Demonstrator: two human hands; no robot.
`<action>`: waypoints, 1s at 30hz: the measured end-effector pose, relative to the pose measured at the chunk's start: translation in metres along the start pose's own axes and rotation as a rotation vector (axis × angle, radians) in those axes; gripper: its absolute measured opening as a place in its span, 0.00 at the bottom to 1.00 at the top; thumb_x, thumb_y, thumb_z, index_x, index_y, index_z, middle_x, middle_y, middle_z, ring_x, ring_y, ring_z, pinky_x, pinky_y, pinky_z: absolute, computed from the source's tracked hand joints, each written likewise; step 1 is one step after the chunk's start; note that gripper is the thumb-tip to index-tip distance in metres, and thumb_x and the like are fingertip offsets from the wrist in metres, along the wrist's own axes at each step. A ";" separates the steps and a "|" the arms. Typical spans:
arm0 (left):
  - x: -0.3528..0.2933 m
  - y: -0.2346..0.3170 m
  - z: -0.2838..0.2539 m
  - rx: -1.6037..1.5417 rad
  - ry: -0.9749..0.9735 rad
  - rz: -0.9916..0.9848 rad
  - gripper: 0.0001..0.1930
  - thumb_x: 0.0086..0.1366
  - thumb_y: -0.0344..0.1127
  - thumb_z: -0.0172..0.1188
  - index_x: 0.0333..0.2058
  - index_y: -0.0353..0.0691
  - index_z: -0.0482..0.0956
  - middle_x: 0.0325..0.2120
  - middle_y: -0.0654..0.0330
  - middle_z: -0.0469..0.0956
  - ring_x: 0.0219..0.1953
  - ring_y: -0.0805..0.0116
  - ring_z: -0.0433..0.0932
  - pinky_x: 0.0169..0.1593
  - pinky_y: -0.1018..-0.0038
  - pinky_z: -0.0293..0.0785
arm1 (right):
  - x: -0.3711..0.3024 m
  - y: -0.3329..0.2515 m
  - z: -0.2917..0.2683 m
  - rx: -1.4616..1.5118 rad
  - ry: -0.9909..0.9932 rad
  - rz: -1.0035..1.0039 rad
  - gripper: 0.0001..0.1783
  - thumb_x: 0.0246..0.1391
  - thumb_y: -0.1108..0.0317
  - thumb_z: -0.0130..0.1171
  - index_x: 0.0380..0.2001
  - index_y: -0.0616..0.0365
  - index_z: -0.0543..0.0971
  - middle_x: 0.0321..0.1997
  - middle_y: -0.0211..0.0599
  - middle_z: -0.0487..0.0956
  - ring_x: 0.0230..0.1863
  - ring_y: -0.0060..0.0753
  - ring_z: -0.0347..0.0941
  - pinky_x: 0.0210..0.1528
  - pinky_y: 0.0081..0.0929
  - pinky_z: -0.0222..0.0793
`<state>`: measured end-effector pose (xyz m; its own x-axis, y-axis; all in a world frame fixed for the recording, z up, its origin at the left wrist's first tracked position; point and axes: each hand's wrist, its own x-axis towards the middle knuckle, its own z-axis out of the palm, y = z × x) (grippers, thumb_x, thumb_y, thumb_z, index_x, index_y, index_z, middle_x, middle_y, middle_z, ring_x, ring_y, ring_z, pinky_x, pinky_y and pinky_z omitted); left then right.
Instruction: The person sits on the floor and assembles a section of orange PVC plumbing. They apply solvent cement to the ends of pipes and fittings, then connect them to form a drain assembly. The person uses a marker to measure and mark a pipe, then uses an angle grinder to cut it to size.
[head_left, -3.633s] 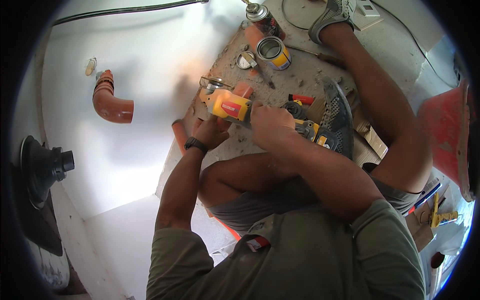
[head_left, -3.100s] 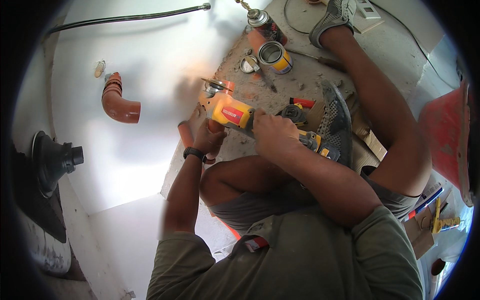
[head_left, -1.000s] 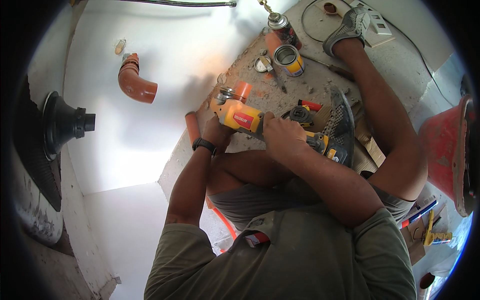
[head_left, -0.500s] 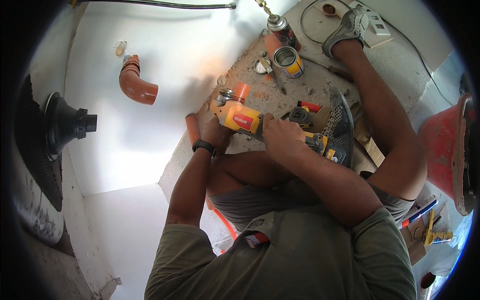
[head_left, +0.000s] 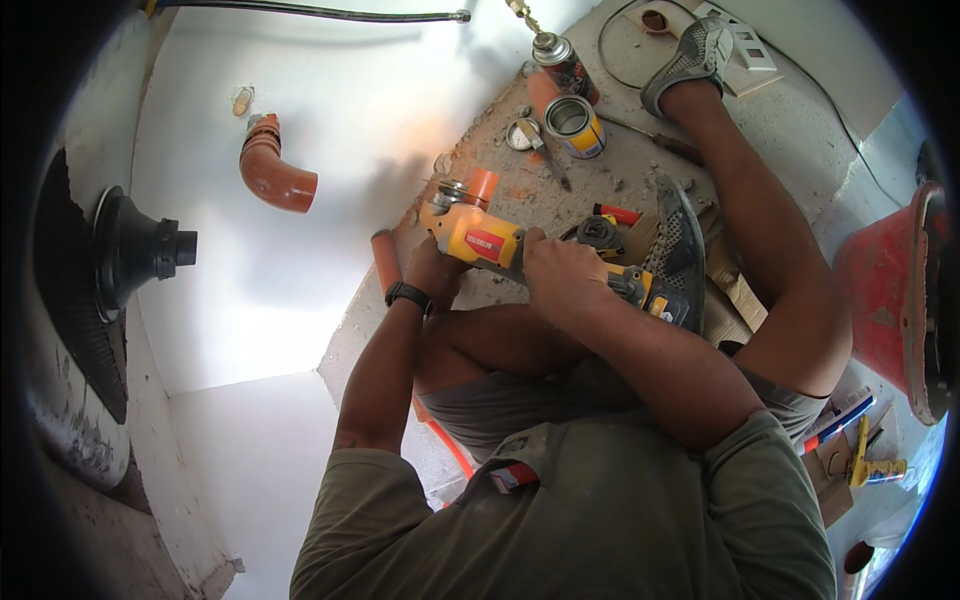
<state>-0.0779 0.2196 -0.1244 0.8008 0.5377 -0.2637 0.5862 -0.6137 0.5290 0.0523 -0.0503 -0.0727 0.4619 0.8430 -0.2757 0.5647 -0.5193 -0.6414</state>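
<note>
A yellow and grey cordless angle grinder lies across both hands above the concrete. My right hand wraps round the middle of its body, behind the red label. Close under the grinder's head, my left hand is closed against it, with most fingers hidden beneath the tool. The cutting disc shows almost edge-on beside a short orange pipe. Whether disc and pipe touch I cannot tell. Another orange pipe is next to my left wrist, which bears a black watch.
An open can, its lid, a brush and a gas canister stand or lie ahead. A tape measure sits by my shoe. An orange elbow pipe juts from the white wall; a red bucket is at right.
The view has shifted very slightly. Hands, grinder and pipe keep the same places relative to each other.
</note>
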 end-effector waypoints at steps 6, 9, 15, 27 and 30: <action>-0.006 0.011 -0.001 0.006 -0.031 -0.034 0.24 0.56 0.44 0.75 0.44 0.34 0.79 0.27 0.55 0.84 0.23 0.67 0.82 0.27 0.69 0.76 | 0.000 -0.002 0.000 -0.012 -0.002 0.018 0.21 0.56 0.70 0.60 0.50 0.66 0.70 0.46 0.53 0.84 0.49 0.47 0.83 0.50 0.37 0.79; -0.003 0.006 -0.001 0.104 -0.037 0.002 0.23 0.56 0.43 0.75 0.43 0.34 0.79 0.27 0.54 0.84 0.23 0.66 0.82 0.27 0.68 0.76 | 0.001 -0.003 -0.001 -0.020 -0.010 0.025 0.21 0.56 0.69 0.60 0.51 0.66 0.70 0.47 0.52 0.84 0.50 0.45 0.83 0.50 0.36 0.79; 0.004 -0.017 -0.001 0.271 -0.072 0.094 0.22 0.57 0.43 0.74 0.44 0.34 0.80 0.30 0.52 0.85 0.28 0.62 0.85 0.32 0.66 0.79 | 0.002 -0.003 -0.002 -0.014 -0.018 0.025 0.22 0.56 0.69 0.61 0.51 0.66 0.71 0.47 0.52 0.84 0.50 0.45 0.83 0.51 0.35 0.78; 0.001 -0.009 -0.001 0.361 -0.084 0.240 0.23 0.59 0.43 0.71 0.48 0.36 0.80 0.37 0.52 0.85 0.38 0.58 0.85 0.42 0.65 0.79 | 0.002 -0.005 -0.002 -0.021 -0.027 0.028 0.24 0.56 0.68 0.61 0.53 0.67 0.70 0.48 0.51 0.84 0.51 0.44 0.83 0.51 0.36 0.79; 0.002 -0.009 -0.001 0.381 -0.060 0.254 0.22 0.60 0.44 0.70 0.48 0.36 0.80 0.37 0.51 0.85 0.37 0.57 0.85 0.41 0.65 0.79 | 0.003 -0.005 -0.001 -0.020 -0.011 0.023 0.23 0.55 0.68 0.61 0.52 0.66 0.70 0.48 0.51 0.84 0.51 0.44 0.83 0.51 0.36 0.79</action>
<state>-0.0821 0.2266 -0.1292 0.9239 0.3154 -0.2164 0.3650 -0.8963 0.2517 0.0518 -0.0451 -0.0691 0.4675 0.8323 -0.2981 0.5679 -0.5411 -0.6202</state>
